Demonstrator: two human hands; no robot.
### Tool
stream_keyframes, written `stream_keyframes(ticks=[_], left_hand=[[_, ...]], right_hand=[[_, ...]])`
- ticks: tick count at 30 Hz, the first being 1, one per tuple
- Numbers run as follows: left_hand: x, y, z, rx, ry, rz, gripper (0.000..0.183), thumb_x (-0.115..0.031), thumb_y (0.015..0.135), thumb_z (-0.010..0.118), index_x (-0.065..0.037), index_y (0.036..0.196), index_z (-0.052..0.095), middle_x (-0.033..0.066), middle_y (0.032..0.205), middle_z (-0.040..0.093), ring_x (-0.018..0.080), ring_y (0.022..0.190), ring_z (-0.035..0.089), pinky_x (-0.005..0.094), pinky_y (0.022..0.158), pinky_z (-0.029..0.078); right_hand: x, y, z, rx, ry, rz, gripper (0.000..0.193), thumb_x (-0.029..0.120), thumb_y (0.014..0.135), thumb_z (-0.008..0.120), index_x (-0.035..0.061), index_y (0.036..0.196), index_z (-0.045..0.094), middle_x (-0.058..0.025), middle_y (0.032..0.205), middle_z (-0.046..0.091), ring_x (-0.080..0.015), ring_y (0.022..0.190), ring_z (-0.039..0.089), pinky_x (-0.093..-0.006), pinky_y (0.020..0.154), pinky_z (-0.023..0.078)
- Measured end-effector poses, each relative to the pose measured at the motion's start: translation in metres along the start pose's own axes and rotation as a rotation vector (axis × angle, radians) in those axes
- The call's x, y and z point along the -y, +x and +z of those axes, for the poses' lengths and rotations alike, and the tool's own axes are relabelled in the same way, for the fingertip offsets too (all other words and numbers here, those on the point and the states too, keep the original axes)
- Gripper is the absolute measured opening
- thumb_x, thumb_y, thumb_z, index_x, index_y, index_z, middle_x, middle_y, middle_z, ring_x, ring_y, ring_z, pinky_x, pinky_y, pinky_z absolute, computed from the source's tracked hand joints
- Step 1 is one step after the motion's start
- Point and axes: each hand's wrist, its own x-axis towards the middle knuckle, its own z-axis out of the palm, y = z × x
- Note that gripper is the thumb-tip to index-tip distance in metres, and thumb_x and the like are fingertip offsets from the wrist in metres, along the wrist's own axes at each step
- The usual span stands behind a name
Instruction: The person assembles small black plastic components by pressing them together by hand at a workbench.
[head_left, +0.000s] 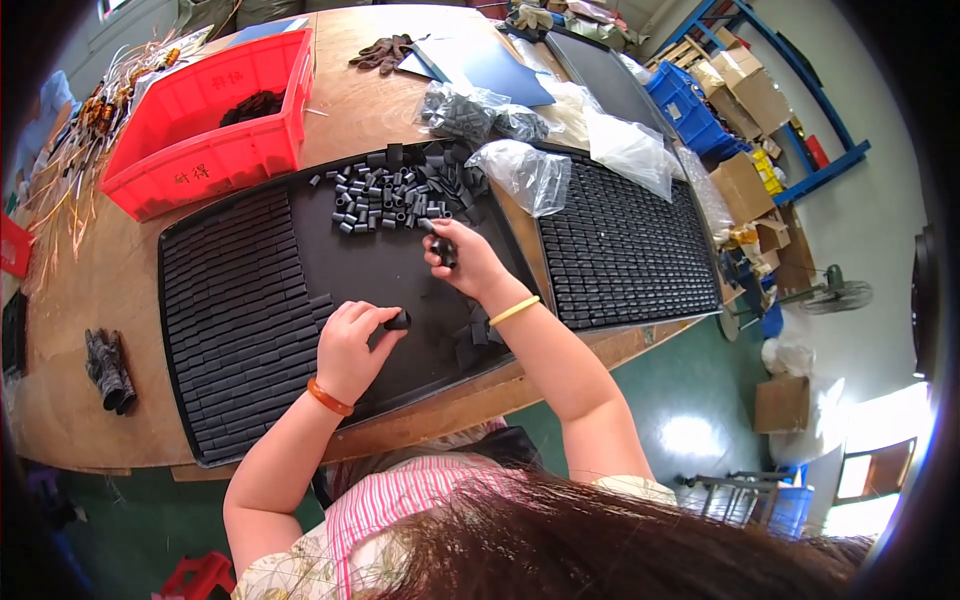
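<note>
Left hand, centre of frame: thumb and fingertips pinch one black tube; its far end is covered by the fingers. Right hand, just above and right of it: fingers curled round several tubes, one gripped at the thumb and forefinger; the number cannot be told, as the fingers hide part of them.

Both hands are over the near tray. Its left part carries close-set rows of tubes; the lower right end of these is covered by the left hand and forearm. A loose pile lies at the tray's top. Dark pieces beside the right forearm are partly hidden and hard to make out.

Right of centre, a second tray holds further rows, its upper edge overlapped by clear bags. Upper left, a red bin stands on the desk; its dark contents are indistinct. A red object at the left edge is cut off.
</note>
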Motion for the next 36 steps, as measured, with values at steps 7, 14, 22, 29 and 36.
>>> stream_keyframes(ticks=[7,14,22,29,36], left_hand=[[0.0,0.001,0.001,0.013,-0.002,-0.005,0.027,-0.008,0.073,0.08,-0.006,0.098,0.071,0.0075,0.087,0.066,0.0272,0.083,0.062,0.0369,0.076,0.052],[0.0,0.002,0.0,-0.036,-0.054,-0.055,0.026,-0.005,0.073,0.079,-0.005,0.098,0.071,0.0076,0.09,0.068,0.0262,0.084,0.064,0.0356,0.076,0.053],[0.001,0.001,0.0,-0.029,-0.038,-0.066,0.024,-0.006,0.074,0.079,-0.006,0.096,0.071,0.0073,0.087,0.068,0.0263,0.082,0.063,0.0354,0.075,0.052],[0.001,-0.001,0.002,0.032,-0.067,-0.085,0.023,-0.007,0.073,0.079,-0.005,0.095,0.071,0.0074,0.087,0.068,0.0262,0.082,0.064,0.0356,0.075,0.052],[0.0,-0.002,0.003,0.008,-0.045,-0.052,0.023,-0.009,0.074,0.079,-0.005,0.094,0.071,0.0083,0.087,0.068,0.0273,0.083,0.064,0.0358,0.075,0.052]], right_hand=[[-0.008,-0.023,-0.005,0.082,0.072,0.103,0.021,0.028,0.101,0.055,0.0078,0.105,0.059,-0.005,0.083,0.059,-0.013,0.067,0.053,-0.0216,0.047,0.037],[-0.013,-0.061,0.017,0.013,0.159,0.191,0.022,0.022,0.101,0.059,0.0038,0.113,0.06,-0.0036,0.091,0.057,-0.0087,0.071,0.049,-0.0186,0.046,0.032],[-0.031,-0.088,0.03,0.027,-0.175,0.013,0.018,0.021,0.102,0.058,0.0066,0.113,0.056,-0.0028,0.088,0.057,-0.0051,0.061,0.045,-0.0185,0.046,0.034],[-0.041,-0.095,0.047,0.097,-0.688,-0.142,0.018,0.021,0.099,0.063,0.0069,0.106,0.055,0.0,0.079,0.059,-0.0012,0.053,0.044,-0.018,0.044,0.031],[-0.05,-0.094,0.047,-0.018,-0.956,-0.261,0.019,0.018,0.091,0.072,0.0024,0.092,0.061,-0.0024,0.08,0.062,-0.0088,0.071,0.058,-0.0258,0.065,0.047]])
